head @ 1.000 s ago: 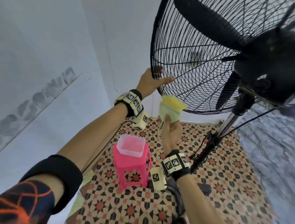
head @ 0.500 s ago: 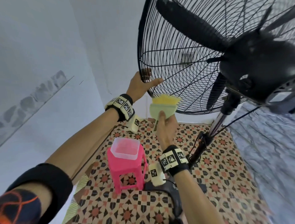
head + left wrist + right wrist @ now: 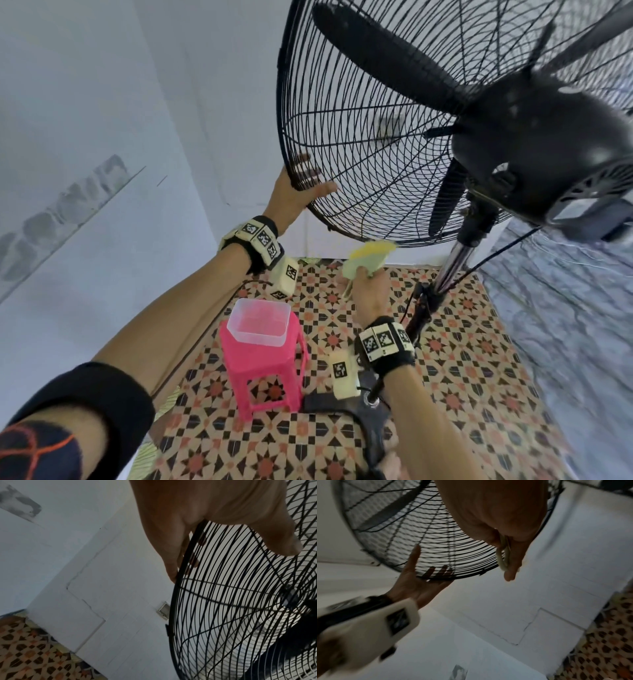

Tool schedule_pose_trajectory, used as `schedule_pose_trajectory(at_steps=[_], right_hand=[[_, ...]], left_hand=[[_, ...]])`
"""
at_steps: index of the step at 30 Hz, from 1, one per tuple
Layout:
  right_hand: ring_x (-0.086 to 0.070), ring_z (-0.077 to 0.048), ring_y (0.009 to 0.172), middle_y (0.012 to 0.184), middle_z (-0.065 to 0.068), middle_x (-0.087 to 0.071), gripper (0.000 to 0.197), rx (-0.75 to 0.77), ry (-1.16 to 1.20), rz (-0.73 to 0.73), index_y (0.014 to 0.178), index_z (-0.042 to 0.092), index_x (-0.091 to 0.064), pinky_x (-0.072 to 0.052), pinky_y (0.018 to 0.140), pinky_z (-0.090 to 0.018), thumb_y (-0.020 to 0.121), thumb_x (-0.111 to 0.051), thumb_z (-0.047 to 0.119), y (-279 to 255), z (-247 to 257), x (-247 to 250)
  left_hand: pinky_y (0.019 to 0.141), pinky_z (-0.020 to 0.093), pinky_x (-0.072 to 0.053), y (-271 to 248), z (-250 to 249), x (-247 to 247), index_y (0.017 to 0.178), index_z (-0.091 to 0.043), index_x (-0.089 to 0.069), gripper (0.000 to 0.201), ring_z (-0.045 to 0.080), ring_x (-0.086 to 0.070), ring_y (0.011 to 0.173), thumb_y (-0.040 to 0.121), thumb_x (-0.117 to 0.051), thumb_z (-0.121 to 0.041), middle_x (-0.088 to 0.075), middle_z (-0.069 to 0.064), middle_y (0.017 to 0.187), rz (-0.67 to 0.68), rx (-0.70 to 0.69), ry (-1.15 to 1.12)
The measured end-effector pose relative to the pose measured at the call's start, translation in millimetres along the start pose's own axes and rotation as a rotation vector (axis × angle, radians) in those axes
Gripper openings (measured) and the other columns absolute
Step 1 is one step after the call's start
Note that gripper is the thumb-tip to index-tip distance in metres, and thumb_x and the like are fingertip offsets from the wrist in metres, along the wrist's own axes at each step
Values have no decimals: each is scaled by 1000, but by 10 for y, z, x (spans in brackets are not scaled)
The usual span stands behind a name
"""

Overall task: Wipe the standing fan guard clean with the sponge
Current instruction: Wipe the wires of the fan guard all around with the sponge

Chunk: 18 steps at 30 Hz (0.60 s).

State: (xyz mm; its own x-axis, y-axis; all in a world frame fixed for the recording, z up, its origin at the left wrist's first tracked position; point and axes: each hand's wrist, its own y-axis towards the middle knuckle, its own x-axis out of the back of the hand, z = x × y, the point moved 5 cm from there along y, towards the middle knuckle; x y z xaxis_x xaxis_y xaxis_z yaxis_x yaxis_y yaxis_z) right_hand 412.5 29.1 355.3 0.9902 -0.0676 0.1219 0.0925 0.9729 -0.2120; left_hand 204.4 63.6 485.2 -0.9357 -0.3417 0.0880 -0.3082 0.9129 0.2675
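While the left hand point(image 3: 291, 197) grasps the lower left rim of the black fan guard point(image 3: 359, 137), its thumb lies along the near side of the wires and its fingers point(image 3: 173, 566) curl round the rim to the far side, showing through the mesh. Lower and to the right, the right hand point(image 3: 370, 291) pinches the sponge point(image 3: 368, 258), a yellow and pale green piece that sticks up from the fingers and meets the bottom edge of the guard; whether it presses the wires or only brushes them cannot be told. From the right wrist view, the thumb point(image 3: 513, 566) clamps the folded pale edge of the sponge against the fingers. Behind the guard sit the dark blades point(image 3: 394, 68) and the motor housing point(image 3: 548, 154), on a shiny pole point(image 3: 457, 263). Below, near the left arm, a pink plastic stool point(image 3: 263, 370) stands on the patterned tile floor point(image 3: 462, 394), carrying a clear tub point(image 3: 258, 320).
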Motion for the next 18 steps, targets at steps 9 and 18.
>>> schedule_pose_trajectory(at_steps=[9, 18], right_hand=[[-73, -42, 88, 103, -25, -72, 6, -35, 287, 235, 104, 8, -59, -62, 80, -53, 98, -57, 6, -37, 237, -407], [-67, -20, 67, 91, -13, -69, 14, -199, 241, -75, 112, 3, -55, -55, 59, -27, 98, -54, 3, 154, 8, -196]], left_hand=[[105, 48, -54, 26, 134, -49, 130, -21, -62, 90, 17, -65, 120, 59, -91, -69, -68, 0, 127, -13, 8, 55], [102, 45, -55, 31, 195, -58, 129, -18, -61, 83, 17, -64, 115, 66, -92, -62, -67, -2, 121, -4, 2, 33]])
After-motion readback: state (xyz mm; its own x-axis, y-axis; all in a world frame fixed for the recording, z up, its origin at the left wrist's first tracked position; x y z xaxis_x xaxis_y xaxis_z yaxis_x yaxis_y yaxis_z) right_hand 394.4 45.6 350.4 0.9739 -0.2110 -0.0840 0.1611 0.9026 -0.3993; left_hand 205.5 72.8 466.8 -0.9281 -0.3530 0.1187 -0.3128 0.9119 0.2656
